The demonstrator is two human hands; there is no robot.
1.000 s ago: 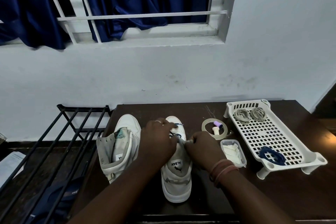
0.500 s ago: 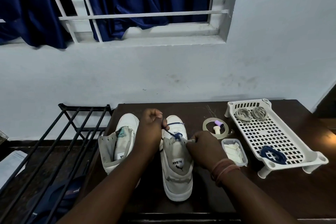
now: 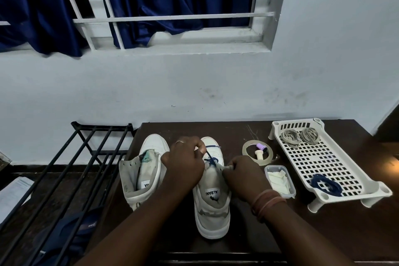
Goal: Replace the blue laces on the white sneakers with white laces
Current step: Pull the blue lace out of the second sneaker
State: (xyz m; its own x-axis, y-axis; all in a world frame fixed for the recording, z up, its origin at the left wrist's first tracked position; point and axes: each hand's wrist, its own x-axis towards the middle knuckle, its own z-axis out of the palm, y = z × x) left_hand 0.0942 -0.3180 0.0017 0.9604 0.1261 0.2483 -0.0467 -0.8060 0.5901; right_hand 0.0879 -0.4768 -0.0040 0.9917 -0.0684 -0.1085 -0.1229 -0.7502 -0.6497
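Sneakers, two of them, stand side by side on the dark surface (image 3: pixel 248 233): the left sneaker (image 3: pixel 143 174) laceless, the right sneaker (image 3: pixel 212 207) keeping its blue lace (image 3: pixel 210 158). One white tray (image 3: pixel 328 162) holds two pale lace coils (image 3: pixel 300 135) and one blue coil (image 3: pixel 326 185). Two hands work the right sneaker: the left hand (image 3: pixel 183 164) pinches the blue lace, the right hand (image 3: pixel 244 174) grips the tongue edge.

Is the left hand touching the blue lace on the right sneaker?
Touching. The head view shows the left hand pinching the blue lace, which runs taut from its fingertips down to the eyelets of the right sneaker.
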